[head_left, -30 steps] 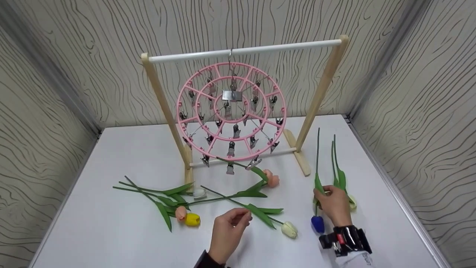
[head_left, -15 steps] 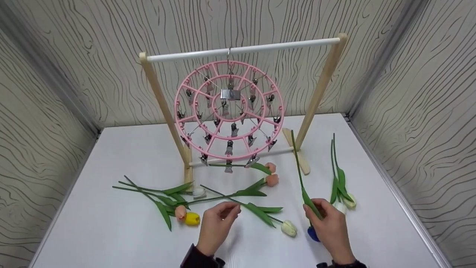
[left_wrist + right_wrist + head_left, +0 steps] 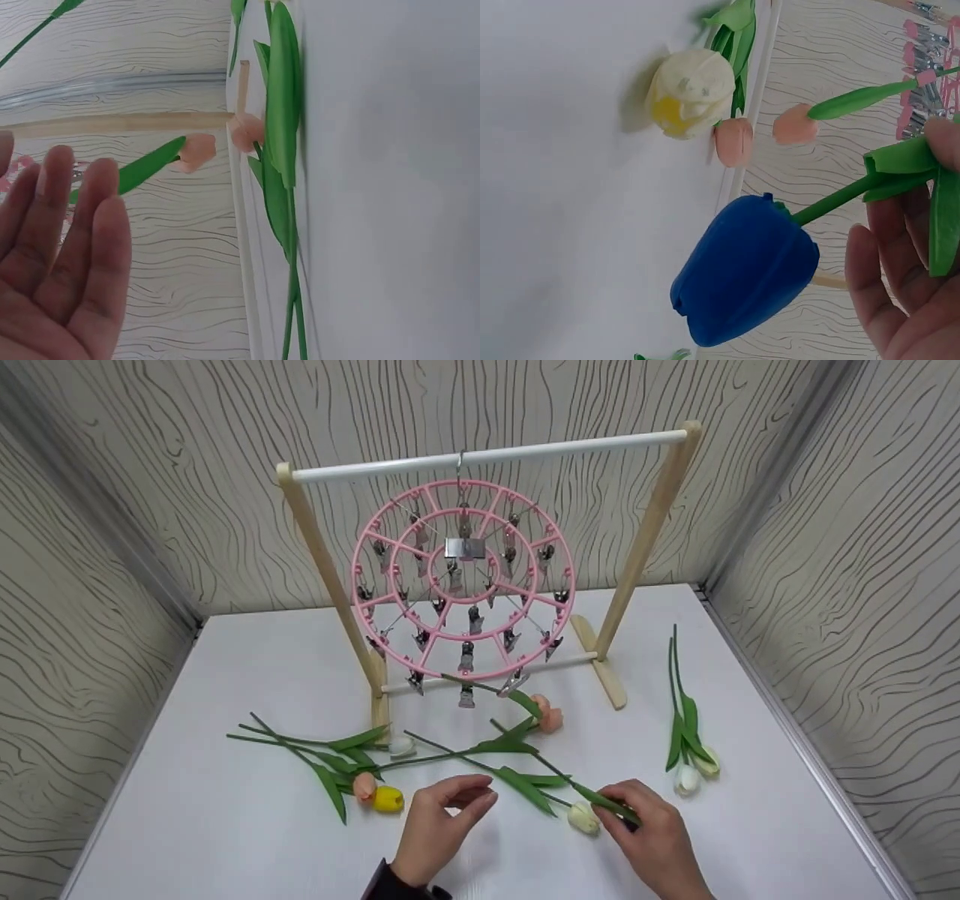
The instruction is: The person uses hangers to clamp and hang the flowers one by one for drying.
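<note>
Fingers (image 3: 866,270) of right hand (image 3: 646,832) pinching blue tulip (image 3: 746,274) by its leafy stem (image 3: 836,199), over the surface (image 3: 225,840), near a cream tulip (image 3: 583,819); left hand's (image 3: 439,825) fingers loosely bent, holding nothing. Likely light, soft-headed and bendy; best held by that stem.

- Upper centre: the rack (image 3: 649,540) stands on the surface (image 3: 225,840), the clip ring (image 3: 465,548) hanging from its top bar.
- Just below the ring: the raised flower (image 3: 523,701).
- Left: the flower cluster (image 3: 341,765), before the rack's left foot.
- Centre: crossed flowers (image 3: 506,748), before the rack.
- Right: the flower pair (image 3: 688,727).
- Lower centre: left fingers (image 3: 450,786); to their right, right fingers (image 3: 630,791) on the held flower (image 3: 592,795), its stem pointing upper left.
</note>
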A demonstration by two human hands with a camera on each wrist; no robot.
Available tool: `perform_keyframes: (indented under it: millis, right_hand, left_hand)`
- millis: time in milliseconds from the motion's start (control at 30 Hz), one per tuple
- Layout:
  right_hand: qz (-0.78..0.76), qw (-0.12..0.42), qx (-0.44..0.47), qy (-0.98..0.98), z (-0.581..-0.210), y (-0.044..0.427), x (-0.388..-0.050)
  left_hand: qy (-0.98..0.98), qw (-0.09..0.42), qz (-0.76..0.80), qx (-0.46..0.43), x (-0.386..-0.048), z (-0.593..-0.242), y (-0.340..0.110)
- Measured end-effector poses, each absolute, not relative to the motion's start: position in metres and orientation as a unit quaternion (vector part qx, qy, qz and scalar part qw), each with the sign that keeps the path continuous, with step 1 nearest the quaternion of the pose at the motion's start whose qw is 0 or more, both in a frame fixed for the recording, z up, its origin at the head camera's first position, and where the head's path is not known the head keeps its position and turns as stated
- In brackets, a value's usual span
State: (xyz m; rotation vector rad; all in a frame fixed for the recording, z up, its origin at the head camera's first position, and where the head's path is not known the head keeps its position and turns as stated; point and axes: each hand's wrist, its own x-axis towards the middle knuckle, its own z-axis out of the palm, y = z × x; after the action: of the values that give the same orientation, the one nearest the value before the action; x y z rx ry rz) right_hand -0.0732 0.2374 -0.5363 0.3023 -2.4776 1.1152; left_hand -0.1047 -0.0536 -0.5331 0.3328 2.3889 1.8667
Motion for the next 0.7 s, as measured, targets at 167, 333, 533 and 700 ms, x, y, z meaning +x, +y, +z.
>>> perform_keyframes:
  millis: [167, 333, 533, 700]
  right_hand:
    - [0.416, 0.181, 0.136, -0.881, -0.532, 0.225, -0.069]
    - [0.432, 0.169, 0.148, -0.874, -0.529, 0.214, -0.064]
    - [0.440, 0.160, 0.168, -0.868, -0.526, 0.202, -0.061]
    - [0.430, 0.156, 0.178, -0.871, -0.527, 0.195, -0.058]
  left_hand:
    - [0.765, 0.052, 0.630, 0.119, -0.095, -0.520, -0.039]
    - [0.750, 0.048, 0.649, 0.120, -0.090, -0.511, -0.028]
    - [0.742, 0.029, 0.657, 0.131, -0.086, -0.506, -0.027]
    - [0.738, 0.021, 0.660, 0.141, -0.082, -0.507, -0.027]
